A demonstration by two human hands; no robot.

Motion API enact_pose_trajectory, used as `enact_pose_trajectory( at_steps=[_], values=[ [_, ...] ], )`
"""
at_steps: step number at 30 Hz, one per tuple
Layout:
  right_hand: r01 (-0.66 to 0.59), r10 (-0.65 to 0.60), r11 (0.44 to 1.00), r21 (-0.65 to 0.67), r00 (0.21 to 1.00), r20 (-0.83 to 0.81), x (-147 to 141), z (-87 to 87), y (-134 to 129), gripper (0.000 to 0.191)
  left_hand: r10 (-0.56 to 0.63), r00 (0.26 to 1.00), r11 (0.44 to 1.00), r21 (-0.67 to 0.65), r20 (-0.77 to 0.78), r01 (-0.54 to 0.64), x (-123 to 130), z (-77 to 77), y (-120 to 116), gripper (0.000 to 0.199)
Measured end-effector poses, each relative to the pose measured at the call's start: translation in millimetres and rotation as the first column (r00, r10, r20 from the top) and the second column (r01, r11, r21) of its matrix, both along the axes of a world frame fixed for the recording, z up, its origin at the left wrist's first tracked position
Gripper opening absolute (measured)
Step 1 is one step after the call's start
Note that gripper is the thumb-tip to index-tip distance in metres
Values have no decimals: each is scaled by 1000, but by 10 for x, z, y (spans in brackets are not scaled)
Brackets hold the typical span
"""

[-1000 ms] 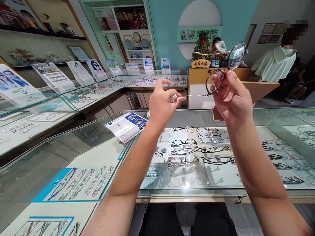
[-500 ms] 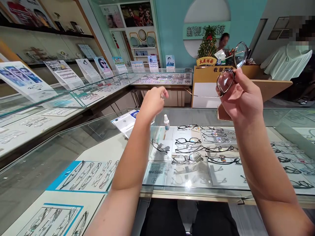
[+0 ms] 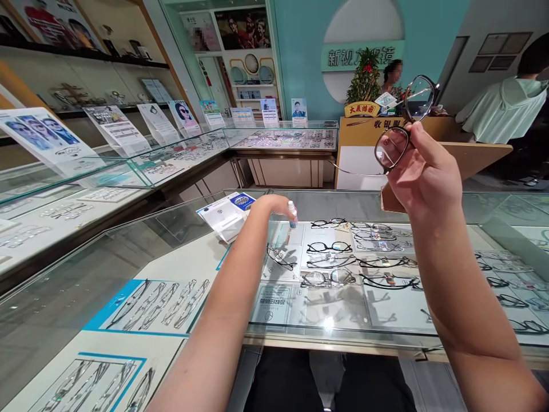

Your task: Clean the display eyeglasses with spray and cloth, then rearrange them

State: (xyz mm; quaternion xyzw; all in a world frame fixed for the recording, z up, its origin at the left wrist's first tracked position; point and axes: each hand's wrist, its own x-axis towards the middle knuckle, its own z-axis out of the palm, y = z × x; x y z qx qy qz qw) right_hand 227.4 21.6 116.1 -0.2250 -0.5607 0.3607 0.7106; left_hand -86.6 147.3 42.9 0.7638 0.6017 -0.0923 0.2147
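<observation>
In the pinching right grip (image 3: 434, 169) are the glasses (image 3: 392, 150), held one-handed; the left grip (image 3: 275, 205) has dropped to the bottle (image 3: 293, 221), closure unclear.

- Eyeglasses (image 3: 397, 142): thin dark rims, rounded clear lenses, temples unfolded, tilted, held up in right hand (image 3: 431, 169) above surface (image 3: 338, 315).
- Small bottle (image 3: 293, 222): white cap, roughly upright, at left hand's (image 3: 278, 206) fingertips.

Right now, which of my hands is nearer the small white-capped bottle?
Left. Your left hand is right at the bottle, at its left side; your right hand is well off to its right and higher, holding glasses.
</observation>
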Motion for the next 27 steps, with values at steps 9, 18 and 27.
enact_pose_trajectory(
  at_steps=[9,18,27],
  values=[
    [59,-66,997,50,986,153,-6,-3,-1,38,8,899,966,229,438,-120,-12,-68,143,35],
    [-97,99,994,-56,995,31,-149,34,-108,27,-206,-228,963,156,952,-219,296,507,-347,25],
    [-154,157,974,-166,988,5,-214,9,-132,28,-148,-289,984,171,946,57,584,768,-962,30]
  ],
)
